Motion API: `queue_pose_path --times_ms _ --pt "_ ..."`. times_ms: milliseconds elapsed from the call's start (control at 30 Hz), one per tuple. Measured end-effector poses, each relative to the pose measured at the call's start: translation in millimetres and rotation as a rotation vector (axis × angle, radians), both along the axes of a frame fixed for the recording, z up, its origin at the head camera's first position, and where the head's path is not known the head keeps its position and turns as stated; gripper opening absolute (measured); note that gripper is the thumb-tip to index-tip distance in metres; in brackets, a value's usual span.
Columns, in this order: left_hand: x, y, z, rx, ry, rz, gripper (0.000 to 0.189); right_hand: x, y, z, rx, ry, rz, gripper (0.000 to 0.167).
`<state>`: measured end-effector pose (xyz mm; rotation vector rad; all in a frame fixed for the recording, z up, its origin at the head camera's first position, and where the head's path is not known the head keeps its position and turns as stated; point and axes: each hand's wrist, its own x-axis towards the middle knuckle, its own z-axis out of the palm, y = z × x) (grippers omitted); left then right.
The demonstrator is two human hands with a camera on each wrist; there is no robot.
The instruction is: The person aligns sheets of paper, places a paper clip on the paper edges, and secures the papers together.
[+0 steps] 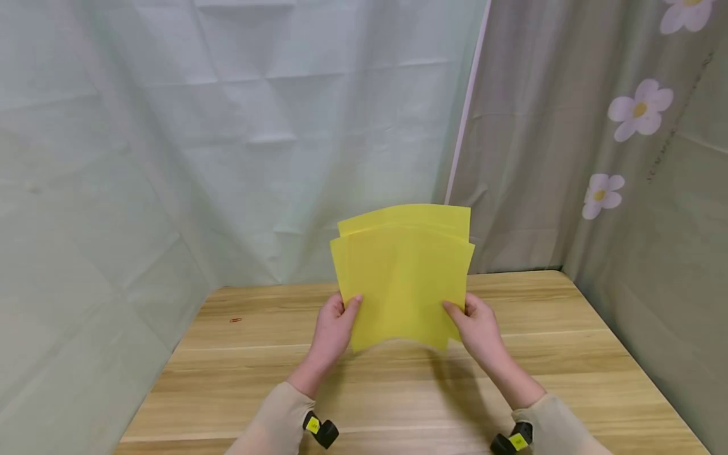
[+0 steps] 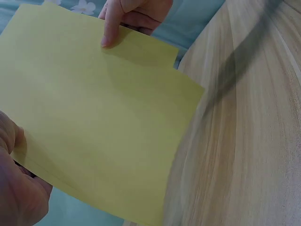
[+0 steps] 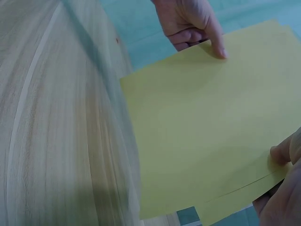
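Yellow sheets of paper (image 1: pixel 404 278), at least two and overlapping unevenly, are held up above the table in the head view. My left hand (image 1: pixel 335 322) grips their left edge, thumb in front and fingers behind. On the opposite edge my right hand (image 1: pixel 478 325) pinches them the same way. The paper bows a little between the hands, and one sheet sticks out above the other at the top. In the left wrist view the sheets (image 2: pixel 99 103) show offset corners on the right hand's side. The right wrist view shows the lower sheet edge (image 3: pixel 221 207) poking out beside the right hand.
A wooden table (image 1: pixel 227 379) lies beneath the hands. A small red paper clip (image 1: pixel 236 320) rests on its left part. Pale curtains (image 1: pixel 273 126) hang behind and at both sides, with white flowers (image 1: pixel 639 110) printed on the right one.
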<state>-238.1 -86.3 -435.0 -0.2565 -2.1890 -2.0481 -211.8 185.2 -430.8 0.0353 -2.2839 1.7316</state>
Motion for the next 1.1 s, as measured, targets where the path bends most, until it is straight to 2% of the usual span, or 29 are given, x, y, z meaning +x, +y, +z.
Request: queue_pose_path --times_ms 200,600,1100 --pt "-2.7 0.7 -2.1 0.027 0.028 -0.005 0.033 -2.8 -3.7 0.0 -0.025 0.019 -0.011 0.022" --pt "-6.1 -0.3 -6.1 0.037 0.038 0.011 0.030 -8.9 -7.5 -6.8 -0.050 0.026 -0.001 0.022" --pt "-8.0 -3.0 -11.6 0.027 0.013 0.032 0.027 -11.2 -11.2 -11.6 -0.050 0.020 0.004 0.019"
